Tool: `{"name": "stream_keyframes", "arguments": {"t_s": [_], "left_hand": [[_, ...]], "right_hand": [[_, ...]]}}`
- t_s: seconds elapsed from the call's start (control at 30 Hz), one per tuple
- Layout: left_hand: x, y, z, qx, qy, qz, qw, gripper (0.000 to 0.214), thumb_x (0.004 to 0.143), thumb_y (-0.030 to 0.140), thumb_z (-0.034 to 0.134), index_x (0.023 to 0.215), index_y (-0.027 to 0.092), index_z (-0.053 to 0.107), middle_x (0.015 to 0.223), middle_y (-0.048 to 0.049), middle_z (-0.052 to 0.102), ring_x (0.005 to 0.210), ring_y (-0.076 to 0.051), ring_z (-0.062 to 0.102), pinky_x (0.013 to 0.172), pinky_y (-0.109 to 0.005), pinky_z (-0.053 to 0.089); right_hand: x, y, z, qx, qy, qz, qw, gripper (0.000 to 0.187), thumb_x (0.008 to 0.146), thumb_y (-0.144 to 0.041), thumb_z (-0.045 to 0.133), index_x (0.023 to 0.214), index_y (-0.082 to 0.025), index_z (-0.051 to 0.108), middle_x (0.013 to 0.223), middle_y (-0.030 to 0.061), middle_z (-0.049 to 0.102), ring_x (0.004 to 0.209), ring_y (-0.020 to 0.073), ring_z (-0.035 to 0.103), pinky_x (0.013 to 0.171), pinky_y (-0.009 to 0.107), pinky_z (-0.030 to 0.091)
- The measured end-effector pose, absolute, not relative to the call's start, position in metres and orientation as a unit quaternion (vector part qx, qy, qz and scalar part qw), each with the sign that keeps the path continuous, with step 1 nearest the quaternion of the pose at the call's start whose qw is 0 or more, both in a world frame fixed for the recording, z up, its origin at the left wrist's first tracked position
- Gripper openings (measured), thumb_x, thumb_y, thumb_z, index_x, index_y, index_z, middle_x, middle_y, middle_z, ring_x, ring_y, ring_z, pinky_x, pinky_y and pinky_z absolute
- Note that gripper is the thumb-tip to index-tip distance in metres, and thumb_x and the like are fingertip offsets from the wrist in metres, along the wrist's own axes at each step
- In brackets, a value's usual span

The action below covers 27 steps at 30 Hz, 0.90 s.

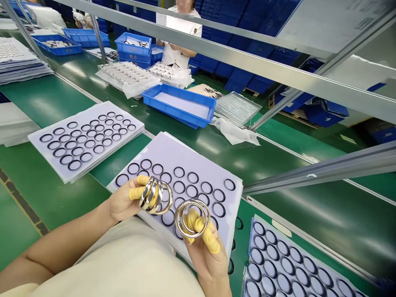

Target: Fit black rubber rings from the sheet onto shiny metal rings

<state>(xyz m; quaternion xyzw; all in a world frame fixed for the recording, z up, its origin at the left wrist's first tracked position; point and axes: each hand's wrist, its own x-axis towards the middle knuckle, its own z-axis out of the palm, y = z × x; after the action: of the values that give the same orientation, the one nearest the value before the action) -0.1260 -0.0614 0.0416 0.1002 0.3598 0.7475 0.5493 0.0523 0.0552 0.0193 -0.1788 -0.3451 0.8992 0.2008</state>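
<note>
The left grip (pixel 131 201) grasps a cluster of shiny metal rings (pixel 150 195) between yellow finger cots (pixel 136 194); the right grip (pixel 208 251), near it, holds overlapping metal rings (pixel 178 225). Beneath both grips, a stack of white sheets (pixel 182 150) bearing dark-edged rings (pixel 173 187) lies on the green bench (pixel 114 154); beyond them sits a blue plastic tray (pixel 170 111).
</note>
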Motion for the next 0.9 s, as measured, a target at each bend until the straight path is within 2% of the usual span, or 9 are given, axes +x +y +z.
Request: {"name": "stream_keyframes", "arguments": {"t_s": [0.13,0.3,0.4,0.53,0.63,0.73,0.9], "left_hand": [[-0.13,-0.071,0.036,0.108,0.364,0.75,0.541,0.019,0.06,0.025,0.084,0.066,0.014,0.069,0.058,-0.0013,0.063,0.047,-0.01,0.053,0.047,-0.021,0.043],[-0.128,-0.081,0.033,0.162,0.329,0.732,0.574,0.029,0.056,0.038,0.085,0.056,0.014,0.068,0.052,-0.0024,0.06,0.039,-0.009,0.048,0.039,-0.02,0.037],[-0.125,-0.082,0.032,0.188,0.353,0.709,0.581,0.027,0.06,0.038,0.083,0.059,0.014,0.071,0.055,-0.0036,0.061,0.047,-0.012,0.052,0.046,-0.022,0.041],[-0.126,-0.085,0.032,0.239,0.421,0.648,0.588,0.021,0.07,0.036,0.076,0.069,0.015,0.075,0.062,-0.004,0.06,0.053,-0.011,0.051,0.05,-0.022,0.04],[-0.128,-0.087,0.037,0.331,0.509,0.575,0.548,0.014,0.079,0.026,0.065,0.08,0.017,0.076,0.073,-0.0053,0.061,0.063,-0.013,0.054,0.056,-0.023,0.044],[-0.128,-0.089,0.044,0.42,0.563,0.513,0.492,0.02,0.083,0.019,0.057,0.086,0.019,0.076,0.076,-0.0065,0.062,0.076,-0.017,0.054,0.065,-0.023,0.046],[-0.128,-0.087,0.049,0.407,0.517,0.552,0.513,0.019,0.079,0.032,0.064,0.08,0.017,0.075,0.077,-0.0076,0.06,0.069,-0.017,0.051,0.062,-0.025,0.043]], "right_hand": [[0.051,0.054,0.021,-0.173,-0.351,0.9,0.192,0.019,0.066,-0.044,0.078,0.062,-0.027,0.071,0.056,-0.0012,0.054,0.049,0.012,0.039,0.052,0.029,0.035],[0.051,0.053,0.023,-0.183,-0.352,0.901,0.177,0.02,0.065,-0.047,0.078,0.064,-0.028,0.072,0.063,-0.0003,0.057,0.051,0.0126,0.043,0.054,0.03,0.037],[0.05,0.052,0.022,-0.176,-0.354,0.903,0.171,0.021,0.066,-0.047,0.077,0.062,-0.028,0.071,0.06,-0.0007,0.056,0.05,0.0123,0.042,0.053,0.029,0.038],[0.05,0.051,0.019,-0.175,-0.364,0.898,0.175,0.016,0.067,-0.045,0.077,0.067,-0.029,0.074,0.06,0.0008,0.059,0.057,0.0151,0.049,0.056,0.029,0.041],[0.05,0.051,0.018,-0.176,-0.357,0.901,0.171,0.015,0.068,-0.044,0.077,0.07,-0.029,0.074,0.064,0.0009,0.062,0.058,0.014,0.05,0.056,0.028,0.041],[0.049,0.051,0.017,-0.18,-0.364,0.899,0.162,0.017,0.068,-0.044,0.077,0.065,-0.028,0.073,0.063,0.0005,0.061,0.056,0.0128,0.048,0.056,0.028,0.041],[0.046,0.051,0.017,-0.206,-0.423,0.869,0.152,0.021,0.066,-0.046,0.078,0.064,-0.026,0.073,0.059,0.0004,0.06,0.057,0.0135,0.047,0.057,0.028,0.039]]}}
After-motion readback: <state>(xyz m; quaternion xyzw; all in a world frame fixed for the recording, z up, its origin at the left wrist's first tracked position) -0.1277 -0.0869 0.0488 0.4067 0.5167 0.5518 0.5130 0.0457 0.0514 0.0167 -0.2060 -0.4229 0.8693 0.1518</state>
